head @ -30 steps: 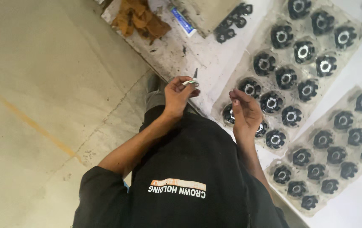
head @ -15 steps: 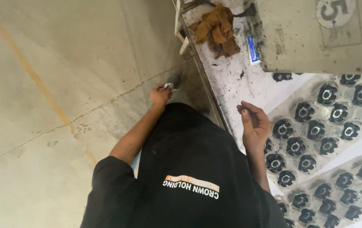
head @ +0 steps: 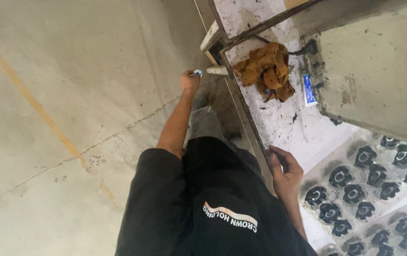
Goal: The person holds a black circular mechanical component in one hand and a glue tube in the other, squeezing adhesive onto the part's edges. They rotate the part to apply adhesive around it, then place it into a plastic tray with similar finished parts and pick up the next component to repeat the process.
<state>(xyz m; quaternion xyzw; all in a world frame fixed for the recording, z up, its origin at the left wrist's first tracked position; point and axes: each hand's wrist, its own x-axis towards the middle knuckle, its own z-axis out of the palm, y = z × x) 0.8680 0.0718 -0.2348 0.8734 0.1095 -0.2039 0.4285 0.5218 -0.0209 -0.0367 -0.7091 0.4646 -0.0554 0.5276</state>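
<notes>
Small item: a slim light-coloured piece with a blue tip (head: pixel 196 73), pinched at the top of the left hand; too small and blurred to tell what kind of thing it is. It is out over the concrete floor, just beside the corner of the workbench frame.
Left hand: the left hand (head: pixel 189 82) is stretched far forward and down on a bare forearm, fingers closed together around the small item.
Right hand: the right hand (head: pixel 285 171) sits close to the body at the near edge of the workbench, fingers curled loosely inward with thumb and fingertips drawn near each other; whether anything lies between them cannot be told.
Workbench: a stained, speckled white workbench top (head: pixel 279 118) with a dark metal edge running diagonally from the top of the view down toward the right hand.
Rag: a crumpled mustard-brown rag (head: pixel 266 69) lies on the bench top, well ahead of the right hand.
Blue label: a small blue rectangular packet or tag (head: pixel 309 90) lies just right of the rag, against a large grey box-like housing (head: pixel 379 76).
Trays: clear moulded plastic trays (head: pixel 327 166) to the right of the right hand hold rows of black round parts (head: pixel 340 176), each in its own pocket.
Floor: bare concrete floor (head: pixel 70 71) with a faded orange line and thin cracks.
Clothing: a black top with a printed stripe, grey trousers below.
</notes>
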